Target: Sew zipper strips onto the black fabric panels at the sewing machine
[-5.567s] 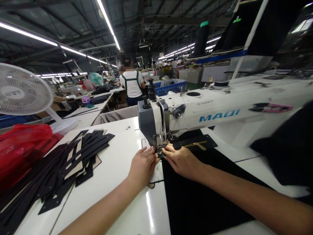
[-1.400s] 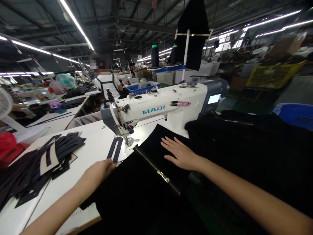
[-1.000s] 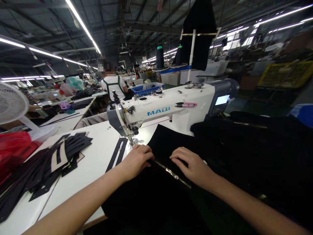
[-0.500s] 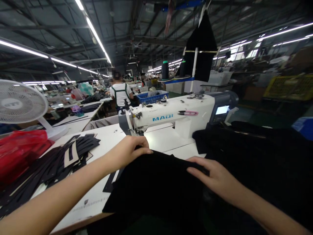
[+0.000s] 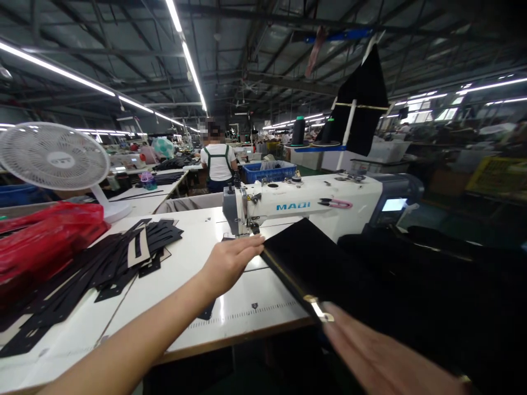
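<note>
Black fabric (image 5: pixel 313 258) with a gold zipper line along its near edge lies slantwise on the white table (image 5: pixel 242 296), in front of the sewing machine (image 5: pixel 329 206). At the fabric's left corner, close below the needle area, my left hand (image 5: pixel 233 263) pinches the edge with its fingers together. Nearer and to the right, my right hand (image 5: pixel 362 345) is blurred by motion. It touches the fabric edge beside a shiny gold metal piece (image 5: pixel 319 309); its fingers are partly smeared. A dark strip lies partly under my left wrist.
Dark cut strips (image 5: pixel 99 269) spread over the table's left side, beside a red plastic bag (image 5: pixel 49 241) and a white fan (image 5: pixel 57 159). More black fabric (image 5: pixel 444 296) heaps at the right. A person (image 5: pixel 218 159) sits beyond, near a blue basket (image 5: pixel 269 171).
The fabric has been turned and laid toward the machine, showing its gold zipper edge. My right hand has moved down and nearer. The view has shifted left.
</note>
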`<state>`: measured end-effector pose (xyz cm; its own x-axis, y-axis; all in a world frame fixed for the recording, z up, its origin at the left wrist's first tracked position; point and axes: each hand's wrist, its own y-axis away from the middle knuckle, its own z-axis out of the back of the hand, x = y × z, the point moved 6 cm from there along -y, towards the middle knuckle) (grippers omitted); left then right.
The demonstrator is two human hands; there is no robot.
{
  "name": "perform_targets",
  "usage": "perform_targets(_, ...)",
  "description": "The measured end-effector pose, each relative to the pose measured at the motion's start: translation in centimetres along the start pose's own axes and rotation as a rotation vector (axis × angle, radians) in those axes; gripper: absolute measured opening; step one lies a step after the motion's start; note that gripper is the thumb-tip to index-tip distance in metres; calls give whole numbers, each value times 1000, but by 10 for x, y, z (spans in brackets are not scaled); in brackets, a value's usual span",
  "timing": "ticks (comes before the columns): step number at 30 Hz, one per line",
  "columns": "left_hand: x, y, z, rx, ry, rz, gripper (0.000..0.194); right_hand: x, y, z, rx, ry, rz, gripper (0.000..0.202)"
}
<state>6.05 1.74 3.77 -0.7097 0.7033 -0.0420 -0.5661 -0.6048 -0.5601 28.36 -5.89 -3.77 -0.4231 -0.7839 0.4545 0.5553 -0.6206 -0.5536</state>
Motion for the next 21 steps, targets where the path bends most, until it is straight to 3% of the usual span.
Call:
perform_targets(2, 15, 35, -24, 74, -60, 125, 32, 20, -16, -40, -1, 229, 207, 41)
perform_targets(4, 18, 59, -40, 177, -120, 280, 34, 23, -35, -59, 23, 265, 255, 38)
perform_targets(6, 6, 70, -52, 307, -116, 351, 50, -4, -59, -52, 18, 281, 55, 35)
perform_targets(8, -8, 68, -63, 434, -64, 347, 80, -56, -80, -29, -10, 378, -296, 35)
perform_targets(9, -12, 64, -68, 486, -40, 339, 92, -88, -87, -20, 47, 440, -506, 39)
perform_targets(13, 2, 47, -81, 611, -18, 324, 107, -171, -114, -10, 180, 437, -741, 40)
perform_targets(16, 20, 41, -82, 661, -30, 338, 111, -193, -126, -21, 221, 445, -773, 42)
perform_targets(21, 30, 38, -83, 725, -44, 356, 120, -188, -131, -33, 187, 588, -739, 31)
